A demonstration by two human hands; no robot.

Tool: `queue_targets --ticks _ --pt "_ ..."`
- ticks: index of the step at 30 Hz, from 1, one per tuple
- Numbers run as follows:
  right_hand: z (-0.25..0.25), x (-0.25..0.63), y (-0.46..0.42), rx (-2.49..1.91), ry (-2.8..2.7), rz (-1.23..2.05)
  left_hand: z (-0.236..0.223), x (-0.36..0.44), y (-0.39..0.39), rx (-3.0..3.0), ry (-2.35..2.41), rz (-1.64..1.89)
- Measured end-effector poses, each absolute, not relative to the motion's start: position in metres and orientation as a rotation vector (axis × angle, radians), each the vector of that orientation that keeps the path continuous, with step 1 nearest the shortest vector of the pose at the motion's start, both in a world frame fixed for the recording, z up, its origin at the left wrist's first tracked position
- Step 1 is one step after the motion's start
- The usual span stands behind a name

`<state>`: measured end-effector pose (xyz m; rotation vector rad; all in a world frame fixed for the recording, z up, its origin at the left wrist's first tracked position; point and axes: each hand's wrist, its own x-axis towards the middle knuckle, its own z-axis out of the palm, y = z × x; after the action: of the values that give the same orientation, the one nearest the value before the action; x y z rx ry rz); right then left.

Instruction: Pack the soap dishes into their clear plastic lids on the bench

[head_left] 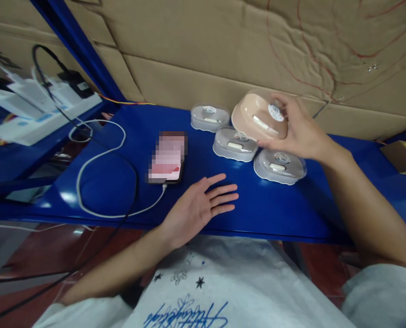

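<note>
My right hand [300, 127] grips a beige plastic box with a clear lid [257, 116], its fingers round the right end. The box is tilted, with a white clip on its side and a round sticker by my fingers. It is held above three similar grey boxes: one at the back left [204, 122], a middle one [228, 150] and one at the right [274, 172]. My left hand [196, 207] is open, palm up, fingers spread, and holds nothing. It is near the front edge of the blue shelf [250, 218], right of a phone [167, 159] whose screen is blurred out.
A white cable [102, 155] loops from the phone toward a white power strip [35, 120] with several plugs at the left. Cardboard [206, 50] with red wires stands behind the shelf. A cardboard box [403, 157] sits at the far right.
</note>
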<state>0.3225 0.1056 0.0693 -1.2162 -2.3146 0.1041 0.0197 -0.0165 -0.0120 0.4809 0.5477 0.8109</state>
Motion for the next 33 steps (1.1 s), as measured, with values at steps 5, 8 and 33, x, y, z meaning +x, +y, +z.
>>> queue_targets --ticks 5,8,33 --pt "0.042 0.27 0.026 -1.016 -2.448 0.411 -0.009 0.019 -0.014 0.379 0.51 0.837" --pt "0.021 0.269 0.019 -0.899 -2.443 0.811 -0.012 0.017 -0.013 0.358 0.536 0.824" --pt "-0.008 0.273 0.035 -0.839 -2.232 0.664 -0.016 0.019 -0.013 0.37 0.559 0.827"
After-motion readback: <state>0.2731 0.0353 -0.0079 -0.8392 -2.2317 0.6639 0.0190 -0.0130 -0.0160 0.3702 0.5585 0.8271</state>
